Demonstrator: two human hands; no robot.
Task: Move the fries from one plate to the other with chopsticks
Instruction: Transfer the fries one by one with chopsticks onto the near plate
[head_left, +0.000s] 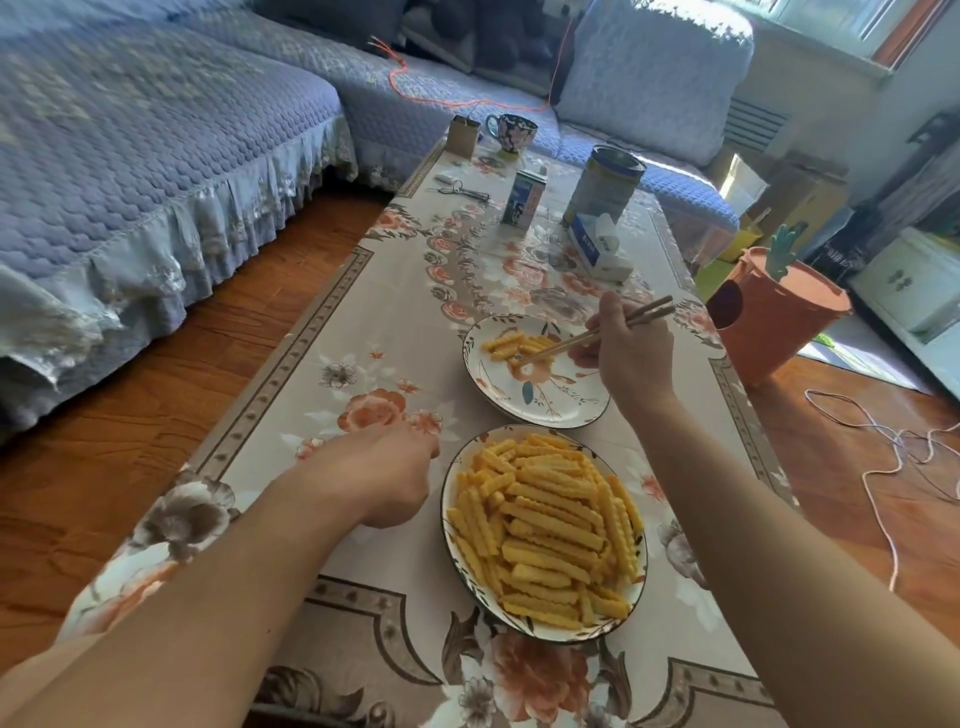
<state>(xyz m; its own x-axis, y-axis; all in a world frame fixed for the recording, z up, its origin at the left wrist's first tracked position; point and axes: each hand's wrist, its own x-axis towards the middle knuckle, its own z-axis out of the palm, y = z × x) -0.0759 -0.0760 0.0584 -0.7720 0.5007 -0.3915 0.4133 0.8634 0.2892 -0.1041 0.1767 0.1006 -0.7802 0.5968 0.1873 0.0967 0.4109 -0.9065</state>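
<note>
1. My right hand (631, 358) grips chopsticks (597, 335), tips down among a few fries (511, 345) on the far plate (535, 410).
2. My left hand (387, 475) rests loosely curled on the worktop (311, 374), holding nothing, just left of the near plate (452, 519) heaped with crinkle fries (545, 525).

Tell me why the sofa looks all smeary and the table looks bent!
Head view: the wide lens bends the table edges outward; the sofa at the left is blurred, while the near plate of fries is sharp; bright window light washes out the top right corner; the right hand with the chopsticks is slightly soft.
</note>
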